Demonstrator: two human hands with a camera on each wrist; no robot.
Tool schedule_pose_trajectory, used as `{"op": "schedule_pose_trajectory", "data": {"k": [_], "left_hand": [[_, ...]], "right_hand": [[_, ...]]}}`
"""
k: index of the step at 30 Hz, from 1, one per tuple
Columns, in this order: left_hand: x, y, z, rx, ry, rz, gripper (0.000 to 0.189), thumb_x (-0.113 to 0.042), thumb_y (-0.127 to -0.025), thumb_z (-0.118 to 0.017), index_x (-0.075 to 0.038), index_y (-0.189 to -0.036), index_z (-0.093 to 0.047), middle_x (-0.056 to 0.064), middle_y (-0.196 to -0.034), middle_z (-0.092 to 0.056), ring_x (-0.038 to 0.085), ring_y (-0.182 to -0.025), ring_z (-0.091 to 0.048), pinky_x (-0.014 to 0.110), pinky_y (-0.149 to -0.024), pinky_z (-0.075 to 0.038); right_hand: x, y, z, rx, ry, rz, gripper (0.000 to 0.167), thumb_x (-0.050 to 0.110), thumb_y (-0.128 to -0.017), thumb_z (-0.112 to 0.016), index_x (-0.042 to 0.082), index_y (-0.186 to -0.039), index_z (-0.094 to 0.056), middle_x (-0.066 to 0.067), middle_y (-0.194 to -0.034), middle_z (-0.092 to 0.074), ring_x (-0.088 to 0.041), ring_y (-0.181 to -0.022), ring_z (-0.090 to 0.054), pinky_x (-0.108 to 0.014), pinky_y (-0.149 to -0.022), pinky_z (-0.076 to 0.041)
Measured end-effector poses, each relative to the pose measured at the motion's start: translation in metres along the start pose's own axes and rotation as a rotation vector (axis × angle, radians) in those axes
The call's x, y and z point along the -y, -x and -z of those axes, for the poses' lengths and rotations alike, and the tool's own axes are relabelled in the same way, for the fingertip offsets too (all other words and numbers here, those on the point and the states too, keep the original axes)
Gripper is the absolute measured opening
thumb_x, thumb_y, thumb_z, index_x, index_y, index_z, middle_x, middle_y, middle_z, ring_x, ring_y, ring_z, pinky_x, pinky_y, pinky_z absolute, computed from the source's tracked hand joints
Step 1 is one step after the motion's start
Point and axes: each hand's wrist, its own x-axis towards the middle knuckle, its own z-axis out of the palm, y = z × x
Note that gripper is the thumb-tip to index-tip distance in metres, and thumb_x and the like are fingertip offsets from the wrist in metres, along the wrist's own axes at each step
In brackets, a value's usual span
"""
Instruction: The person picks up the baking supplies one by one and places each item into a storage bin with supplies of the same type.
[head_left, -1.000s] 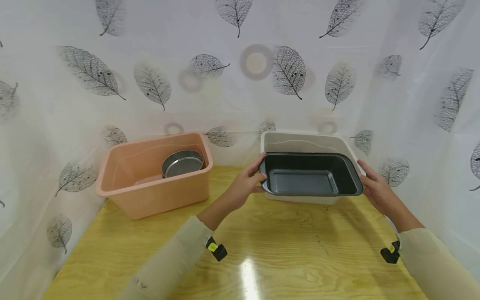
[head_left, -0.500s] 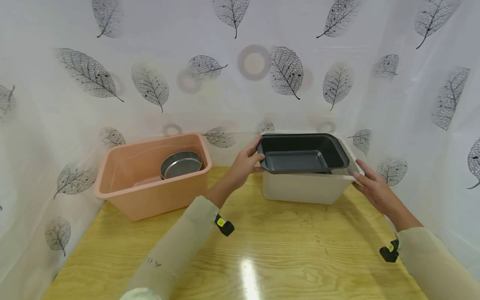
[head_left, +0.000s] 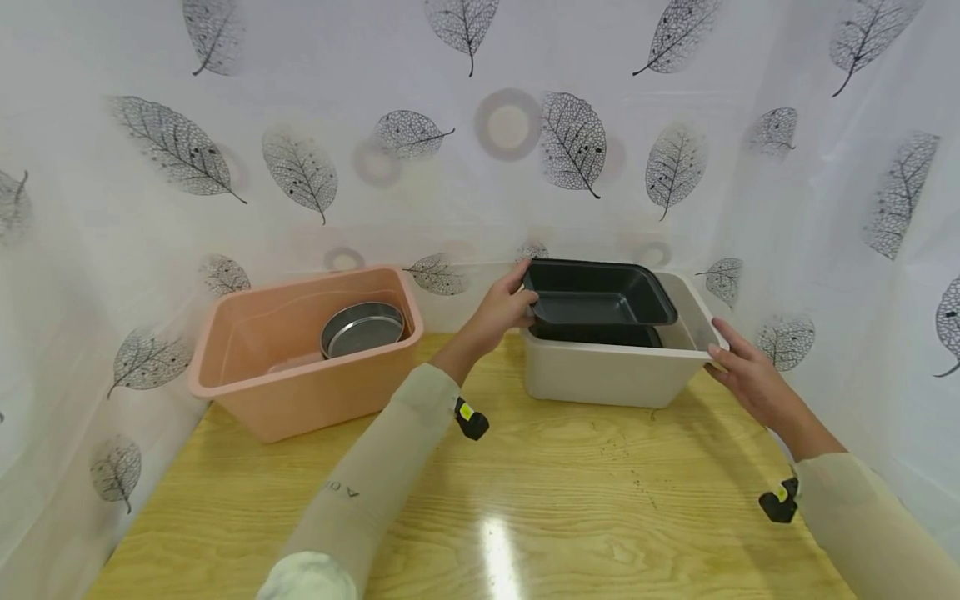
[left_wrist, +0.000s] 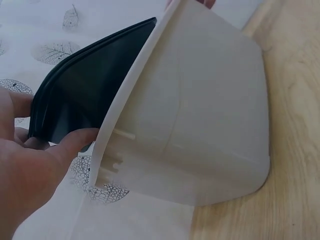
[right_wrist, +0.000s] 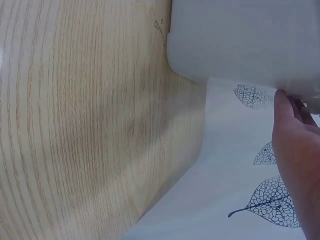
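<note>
My left hand (head_left: 504, 302) pinches the left end of a black loaf pan (head_left: 600, 292), thumb on the near side of its rim. The pan sits over the left part of a white plastic bin (head_left: 600, 375), its right end tilted slightly down. A dark surface shows below its front rim, within the bin's mouth. In the left wrist view the pan (left_wrist: 90, 85) reaches past the bin's rim (left_wrist: 127, 82), and my thumb lies close beside that rim. My right hand (head_left: 746, 371) grips the bin's right front corner, thumb over the rim and fingers beneath.
A peach plastic bin (head_left: 337, 392) stands at the left on the wooden table (head_left: 555, 483), with a round metal cake tin (head_left: 365, 327) inside. Leaf-printed curtain (head_left: 450, 200) hangs behind and at both sides, close behind the bins.
Gripped by both hands at first, the loaf pan has moved back over the white bin. My right hand has left the pan for the bin's rim; the left has followed the pan.
</note>
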Motion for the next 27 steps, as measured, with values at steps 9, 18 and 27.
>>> {"op": "schedule_pose_trajectory", "data": {"k": [9, 18, 27], "left_hand": [[0.002, -0.019, -0.008, 0.074, -0.078, 0.044, 0.072, -0.008, -0.104, -0.050, -0.030, -0.163, -0.016, 0.009, -0.168, -0.021, 0.037, -0.137, -0.050, 0.052, -0.103, -0.051], [0.003, -0.034, -0.017, 0.132, -0.193, 0.086, 0.069, -0.013, -0.107, -0.050, -0.031, -0.163, -0.014, 0.006, -0.170, -0.013, 0.028, -0.152, -0.027, 0.053, -0.106, -0.048], [0.006, -0.049, -0.028, 0.134, -0.263, 0.119, 0.071, -0.007, -0.105, -0.051, -0.021, -0.164, -0.013, 0.011, -0.169, -0.015, 0.030, -0.152, -0.029, 0.054, -0.108, -0.047]], "right_hand": [[0.000, 0.001, -0.001, -0.014, -0.022, 0.001, 0.070, 0.016, -0.110, -0.039, 0.026, -0.162, 0.007, -0.008, -0.168, 0.020, -0.037, -0.155, 0.007, -0.010, -0.099, -0.045], [-0.004, 0.001, -0.001, -0.012, -0.022, 0.035, 0.068, 0.014, -0.111, -0.037, 0.028, -0.163, 0.005, -0.010, -0.169, 0.017, -0.036, -0.155, 0.003, -0.009, -0.097, -0.045], [-0.005, 0.002, -0.002, -0.018, -0.050, 0.026, 0.068, 0.017, -0.111, -0.039, 0.031, -0.163, 0.002, -0.009, -0.170, 0.014, -0.011, -0.154, -0.020, -0.010, -0.100, -0.045]]}}
